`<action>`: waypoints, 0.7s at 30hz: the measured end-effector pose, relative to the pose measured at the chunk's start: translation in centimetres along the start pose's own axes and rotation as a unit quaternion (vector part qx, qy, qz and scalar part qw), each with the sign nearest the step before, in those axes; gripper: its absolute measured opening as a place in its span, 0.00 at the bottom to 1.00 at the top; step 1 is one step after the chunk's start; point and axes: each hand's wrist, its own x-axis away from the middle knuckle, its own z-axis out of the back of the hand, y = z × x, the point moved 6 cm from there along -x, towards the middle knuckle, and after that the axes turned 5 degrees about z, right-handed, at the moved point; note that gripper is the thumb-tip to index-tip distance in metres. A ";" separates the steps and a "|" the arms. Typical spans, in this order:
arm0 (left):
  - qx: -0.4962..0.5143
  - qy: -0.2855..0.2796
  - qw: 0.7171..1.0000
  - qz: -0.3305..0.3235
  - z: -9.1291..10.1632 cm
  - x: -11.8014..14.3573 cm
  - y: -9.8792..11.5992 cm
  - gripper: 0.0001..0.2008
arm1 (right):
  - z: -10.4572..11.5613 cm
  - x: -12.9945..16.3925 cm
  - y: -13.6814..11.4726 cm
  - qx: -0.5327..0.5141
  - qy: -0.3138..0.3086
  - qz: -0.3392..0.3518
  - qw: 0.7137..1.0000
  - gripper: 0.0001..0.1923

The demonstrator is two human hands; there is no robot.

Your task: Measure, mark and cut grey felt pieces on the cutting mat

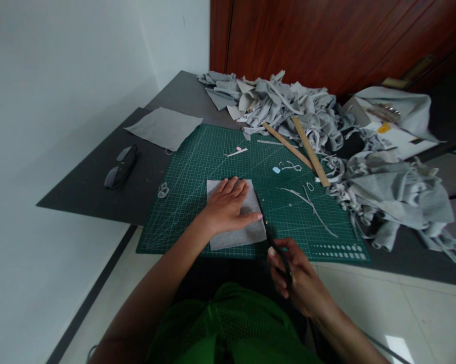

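At the left of the frame, a pair of eyeglasses point(126, 161) is set on the dark tabletop point(87, 189), with a larger grey cloth sheet point(166, 127) laid above it, partly over the corner of the green cutting mat point(185, 202). A small coil of trimmings point(163, 190) is seen near the mat's left edge.

Low in the centre of the frame, a small grey fabric piece point(237, 239) is spread flat on the mat, near its front edge. It is pressed down by the left hand point(230, 205), whose fingers are laid straight and fairly close together, with the thumb stretched out to the right. Just right of the fabric, the black scissors point(272, 241) are gripped in the right hand point(294, 270), with fingers curled around the handles; the blades are lined up along the fabric's right edge, but how far they are parted cannot be told.

The thumb could be nicked, since its tip is held right beside the blades. A crooked edge could be caused if the fabric is allowed to slip under uneven palm pressure.

Farther right, loose thin strips point(307, 199) are scattered, and above them two wooden slats point(310, 151) are leaned toward a heap of fabric scraps point(269, 101). A white box point(389, 132) is placed at upper right.
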 end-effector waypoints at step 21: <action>0.015 0.006 1.000 0.001 0.3 -0.1 0.1 0.52 | -0.3 -1.1 -0.7 -0.062 0.026 -0.037 0.997 0.34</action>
